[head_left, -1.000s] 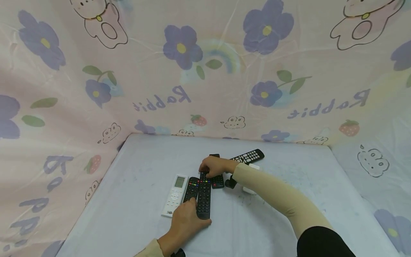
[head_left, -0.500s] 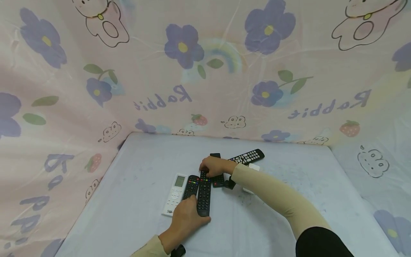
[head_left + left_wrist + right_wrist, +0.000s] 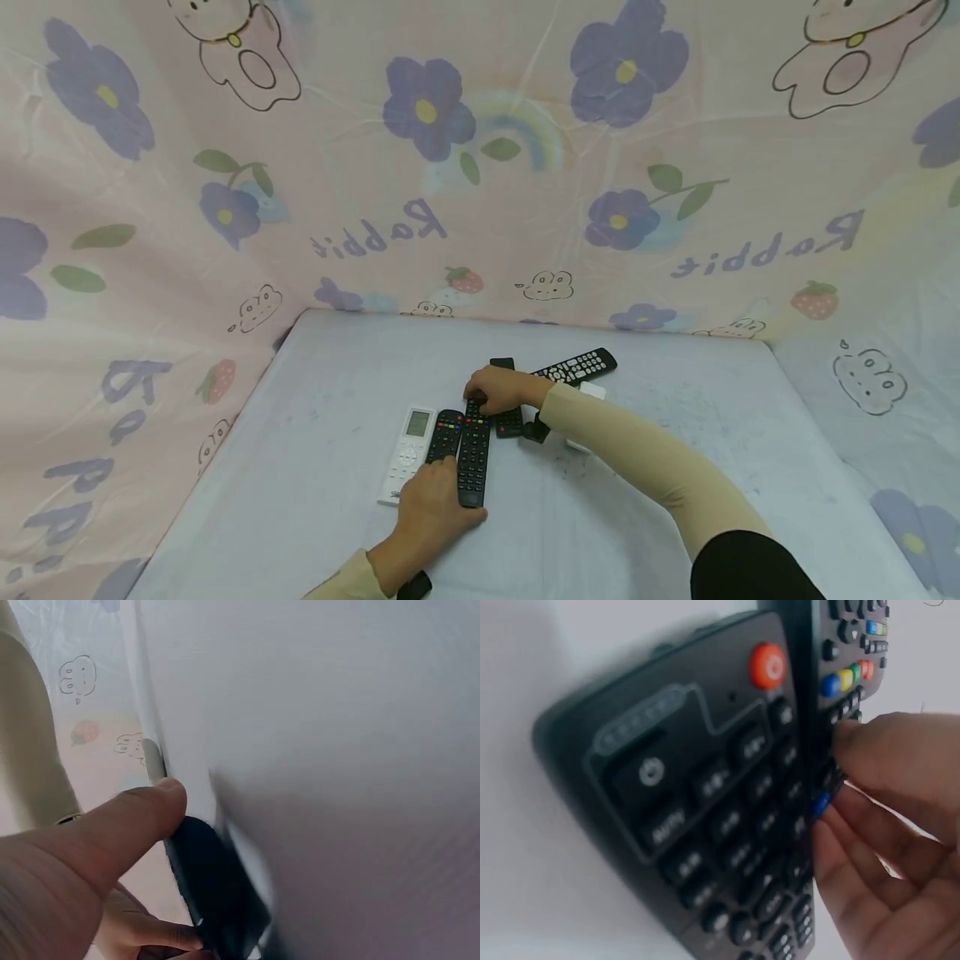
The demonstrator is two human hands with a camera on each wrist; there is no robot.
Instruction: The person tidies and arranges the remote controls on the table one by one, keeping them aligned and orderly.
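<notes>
A long black remote control [image 3: 471, 475] lies lengthwise on the white-covered table, its colored buttons [image 3: 847, 677] showing in the right wrist view. My right hand [image 3: 497, 389] pinches its far end between thumb and fingers. My left hand [image 3: 435, 504] grips at its near end, the thumb [image 3: 154, 802] against the end corner and the fingers over the lower part of a second black remote [image 3: 445, 433]. That second remote lies close along the left side of the long one. A white remote [image 3: 407, 460] with a small screen lies left of both. The left fingertips are hidden.
Right of the long remote lies another black remote [image 3: 705, 772] with a red power button, partly under my right hand. Farther back, a black remote with pale buttons [image 3: 588, 364] lies slanted. A white object [image 3: 592, 390] shows beside my right sleeve. Patterned cloth [image 3: 495, 242] walls surround the table.
The near end of the long black remote has shifted slightly left, closer to the second black remote, and my left hand has moved left with it. My right hand stays nearly still.
</notes>
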